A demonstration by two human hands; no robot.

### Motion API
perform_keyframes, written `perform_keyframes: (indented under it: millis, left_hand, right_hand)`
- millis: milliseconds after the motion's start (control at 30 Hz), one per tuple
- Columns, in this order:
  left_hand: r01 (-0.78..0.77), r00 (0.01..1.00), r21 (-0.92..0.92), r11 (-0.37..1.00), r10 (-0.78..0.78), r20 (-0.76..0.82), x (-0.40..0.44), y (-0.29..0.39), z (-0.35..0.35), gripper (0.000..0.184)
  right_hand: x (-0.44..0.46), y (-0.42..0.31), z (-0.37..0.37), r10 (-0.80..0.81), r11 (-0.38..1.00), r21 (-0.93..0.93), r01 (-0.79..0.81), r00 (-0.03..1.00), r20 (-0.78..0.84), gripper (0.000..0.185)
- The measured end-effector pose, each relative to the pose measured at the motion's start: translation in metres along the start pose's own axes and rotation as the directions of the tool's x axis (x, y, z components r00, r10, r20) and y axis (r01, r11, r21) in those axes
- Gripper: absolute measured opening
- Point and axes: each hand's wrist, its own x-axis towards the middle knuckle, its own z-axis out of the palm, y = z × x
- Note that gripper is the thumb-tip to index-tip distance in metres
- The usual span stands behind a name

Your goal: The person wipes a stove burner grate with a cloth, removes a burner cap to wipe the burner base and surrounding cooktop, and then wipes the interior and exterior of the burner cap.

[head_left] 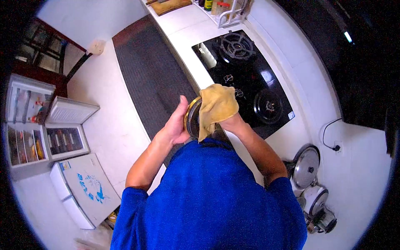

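Note:
Close in front of the blue shirt, my left hand (177, 123) grips the left side of a round dark object with a gold-coloured rim (192, 117), its thumb pointing up. A yellow cloth (217, 106) is draped over the right side of that object and hides part of it. My right hand (233, 122) holds the cloth from the right, its fingers mostly covered by the fabric. What the round object is, I cannot tell.
A black gas stove (260, 83) is set in the white counter (183, 26). A white rack (227, 16) with bottles stands beyond it. Pot lids (306, 168) are at the right. A dark mat (146, 71) covers the floor; a white freezer (89, 187) stands at the left.

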Motion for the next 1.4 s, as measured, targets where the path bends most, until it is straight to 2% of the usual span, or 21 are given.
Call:
perform_keyframes:
  millis: [33,133,200,300,333,400,467,600,667,700,800,867,933,1000,1067,1133,1200,1267,1300,1367,1400]
  left_hand:
    - [-0.029,0.997,-0.091,0.995,0.036,0.07,-0.003,-0.004,-0.003,0.073]
    - [-0.21,0.976,0.076,0.975,0.213,-0.032,-0.006,-0.014,0.012,0.063]
    - [-0.25,0.962,-0.009,0.968,0.248,-0.113,-0.005,-0.014,0.009,0.063]
    - [-0.436,0.871,0.316,0.843,0.483,-0.087,-0.007,-0.014,0.009,0.06]
    - [-0.435,0.872,0.314,0.844,0.481,-0.087,-0.007,-0.016,0.01,0.06]
    - [-0.274,0.753,0.887,0.371,0.656,-0.042,-0.007,-0.02,0.013,0.053]
    - [-0.274,0.759,0.875,0.4,0.648,-0.059,-0.007,-0.015,0.013,0.045]
    - [-0.157,0.893,0.923,0.351,0.449,-0.019,-0.015,0.009,0.021,0.037]
    - [-0.148,0.937,0.98,0.13,0.336,0.097,-0.009,0.023,0.023,0.036]
    - [-0.217,0.953,0.956,0.197,0.254,0.164,-0.003,0.027,0.021,0.035]
    - [-0.196,0.946,0.942,0.271,0.304,0.109,0.002,0.03,0.025,0.028]
    - [-0.239,0.876,0.939,0.248,0.471,0.098,0.007,0.024,0.042,0.021]
    - [-0.111,0.867,0.96,0.255,0.498,-0.032,0.003,0.022,0.041,0.02]
    - [-0.116,0.831,0.962,0.249,0.555,-0.043,0.0,0.01,0.044,0.022]
    - [-0.181,0.764,0.949,0.259,0.644,-0.03,-0.002,0.001,0.043,0.023]
    - [-0.234,0.749,0.934,0.271,0.662,-0.005,0.0,-0.002,0.049,0.029]
    - [-0.243,0.787,0.965,0.099,0.602,0.136,-0.008,0.006,0.061,0.04]
    - [-0.272,0.806,0.953,0.137,0.573,0.148,-0.008,0.005,0.056,0.051]
    - [-0.289,0.809,0.955,0.073,0.551,0.202,-0.008,0.007,0.058,0.049]
    - [-0.274,0.863,0.962,-0.007,0.439,0.249,-0.012,0.016,0.066,0.044]
    - [-0.27,0.861,0.963,-0.005,0.446,0.243,-0.011,0.018,0.063,0.044]
  right_hand:
    - [-0.004,0.007,0.004,0.079,0.983,0.168,-0.071,0.996,-0.038,0.051]
    - [-0.009,0.02,0.014,0.004,0.997,0.074,0.006,0.991,-0.131,0.048]
    - [-0.014,0.018,0.015,0.04,0.994,0.106,-0.028,0.993,-0.115,0.047]
    - [-0.015,0.018,0.02,0.128,0.991,0.07,-0.113,0.957,-0.261,0.045]
    - [-0.019,0.017,0.026,0.13,0.991,0.068,-0.116,0.956,-0.261,0.045]
    - [-0.026,0.012,0.037,0.152,0.964,0.26,-0.058,0.921,-0.358,0.046]
    - [-0.021,0.011,0.031,0.091,0.981,0.194,-0.016,0.919,-0.384,0.051]
    - [-0.025,-0.003,0.006,0.145,0.939,0.329,-0.104,0.984,-0.102,0.06]
    - [-0.011,-0.016,-0.01,-0.001,0.998,0.063,-0.003,0.997,0.072,0.057]
    - [0.022,-0.057,-0.023,-0.21,0.714,-0.602,0.357,0.93,0.302,0.048]
    - [0.043,-0.072,-0.023,-0.123,0.676,-0.663,0.322,0.936,0.33,0.036]
    - [0.036,-0.065,-0.024,-0.16,0.714,-0.66,0.234,0.972,0.171,0.034]
    - [0.009,-0.025,-0.005,-0.207,0.958,-0.246,0.149,0.951,-0.229,0.032]
    - [-0.006,-0.02,0.001,-0.116,0.975,-0.214,0.064,0.964,-0.24,0.035]
    - [-0.013,-0.014,0.01,-0.007,0.994,0.096,0.043,0.94,-0.341,0.043]
    - [-0.017,-0.022,0.015,0.123,0.88,0.469,0.073,0.919,-0.374,0.049]
    - [-0.007,-0.028,0.009,0.018,0.996,-0.073,-0.055,0.901,-0.433,0.038]
    - [0.009,-0.075,-0.021,-0.018,0.771,-0.628,-0.109,0.981,-0.193,0.04]
    - [0.001,-0.063,-0.014,0.014,0.937,-0.341,-0.08,0.981,-0.193,0.042]
    - [-0.003,-0.054,-0.012,0.053,0.998,-0.011,-0.056,0.983,-0.177,0.044]
    - [0.003,-0.064,-0.022,-0.092,0.975,-0.211,0.075,0.993,-0.073,0.047]
